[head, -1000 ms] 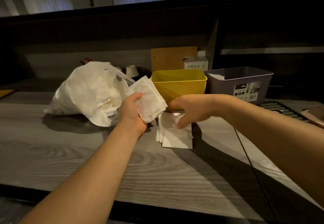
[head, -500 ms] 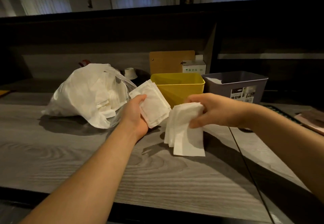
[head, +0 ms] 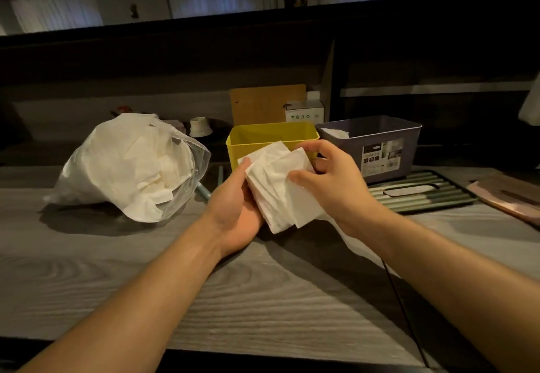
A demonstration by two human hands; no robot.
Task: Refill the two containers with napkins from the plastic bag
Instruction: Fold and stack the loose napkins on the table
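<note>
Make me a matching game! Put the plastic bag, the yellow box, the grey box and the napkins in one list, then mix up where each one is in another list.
Things:
1. plastic bag
2. yellow box
3. grey box
4. napkin stack

Places:
A. held between both hands
B. far right, label on its front
C. lying on the left of the table
D. in the middle, just behind the hands

Pairs: 1-C, 2-D, 3-B, 4-A

Open wooden counter (head: 248, 293) is seen below and near the hands. Just beyond them the way is blocked by the yellow container (head: 273, 136); the plastic bag (head: 128, 165) stands to their left.
</note>
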